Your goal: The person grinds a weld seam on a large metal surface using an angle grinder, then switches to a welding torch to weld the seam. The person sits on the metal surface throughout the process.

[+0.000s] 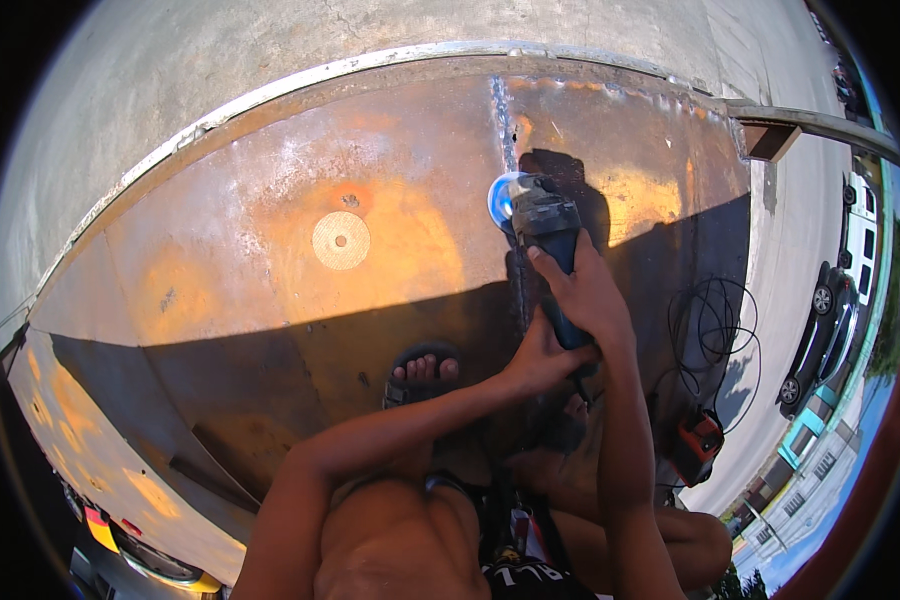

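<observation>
Both my hands grip an angle grinder [552, 240] with a dark body. My right hand [587, 292] wraps around the body just behind the grinder's head. Farther back, my left hand [545, 357] closes on the rear of the handle. The grinder's disc [503, 203], bluish and bright, lies over a weld seam [503, 125] that runs away from me across a rusty steel plate [390, 120]. Whether the disc touches the seam I cannot tell. A loose tan disc [342, 240] with a centre hole rests flat on the plate to the left.
A dark cable [710, 325] lies coiled at the right, near a red and black device [698, 447]. My sandalled foot [422, 372] stands on the plate. A metal bar [815, 122] juts out at the far right corner. Parked cars [825, 335] stand beyond on the pavement.
</observation>
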A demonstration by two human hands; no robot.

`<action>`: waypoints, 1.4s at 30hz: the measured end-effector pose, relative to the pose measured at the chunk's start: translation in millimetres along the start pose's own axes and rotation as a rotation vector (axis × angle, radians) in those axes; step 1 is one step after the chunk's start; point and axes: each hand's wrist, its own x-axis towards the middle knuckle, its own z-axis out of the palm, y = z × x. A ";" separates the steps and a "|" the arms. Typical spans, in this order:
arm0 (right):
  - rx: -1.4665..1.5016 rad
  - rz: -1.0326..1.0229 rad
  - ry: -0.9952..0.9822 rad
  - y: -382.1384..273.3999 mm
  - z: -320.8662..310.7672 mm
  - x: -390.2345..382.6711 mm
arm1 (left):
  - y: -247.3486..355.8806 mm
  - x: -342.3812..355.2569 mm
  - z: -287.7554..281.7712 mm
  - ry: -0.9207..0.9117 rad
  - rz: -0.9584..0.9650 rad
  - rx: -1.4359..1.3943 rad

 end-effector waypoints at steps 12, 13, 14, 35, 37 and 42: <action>0.053 -0.061 0.038 -2.8 -13.2 13.2 | 14.0 17.3 2.1 -0.048 -0.002 0.047; 0.067 -0.071 0.037 -0.8 -15.2 20.1 | 22.2 23.6 1.1 -0.067 -0.057 0.040; 0.088 -0.096 0.031 -5.2 -15.2 26.8 | 27.7 29.3 -2.7 -0.076 -0.103 0.042; 0.124 0.043 0.020 -1.4 -6.1 -23.7 | -9.2 -13.4 0.7 -0.074 0.003 0.145; 0.172 0.062 0.088 11.0 0.8 -49.1 | -19.8 -32.5 3.3 -0.107 -0.034 0.169; 0.359 0.120 0.240 28.9 20.6 -102.8 | -39.6 -74.0 -1.1 -0.212 -0.163 0.067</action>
